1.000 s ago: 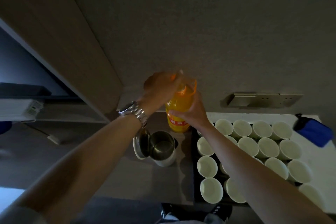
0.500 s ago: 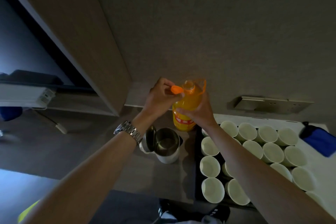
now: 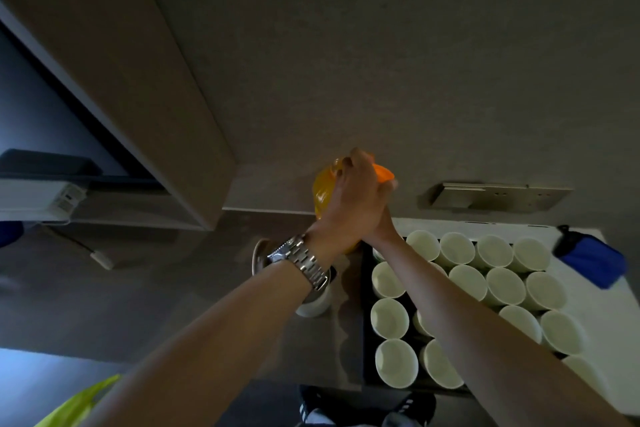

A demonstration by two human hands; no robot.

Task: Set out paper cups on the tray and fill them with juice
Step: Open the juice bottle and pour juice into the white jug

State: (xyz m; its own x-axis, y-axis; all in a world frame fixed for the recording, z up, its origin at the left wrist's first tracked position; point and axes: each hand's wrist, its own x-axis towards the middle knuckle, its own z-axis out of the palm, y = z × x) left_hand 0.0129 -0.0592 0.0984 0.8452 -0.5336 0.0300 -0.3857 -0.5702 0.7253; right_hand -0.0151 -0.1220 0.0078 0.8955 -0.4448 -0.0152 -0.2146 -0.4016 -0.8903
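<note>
Two bare hands meet at a clear plastic bottle of orange juice (image 3: 323,196), raised above the grey countertop (image 3: 207,305). The left hand (image 3: 353,198), with a silver metal wristwatch (image 3: 301,262) on its wrist, crosses in front of the bottle and is closed around its upper part. An orange plastic cap (image 3: 382,174) pokes out just right of its knuckles. The right hand (image 3: 384,218) is almost wholly hidden behind the left; its grip cannot be told. Below and right of the hands, many empty white paper cups (image 3: 457,250) stand upright, packed rim to rim in rows on a black tray (image 3: 367,340). Under the left wrist, a white-bodied steel kettle (image 3: 313,305) is partly hidden.
</note>
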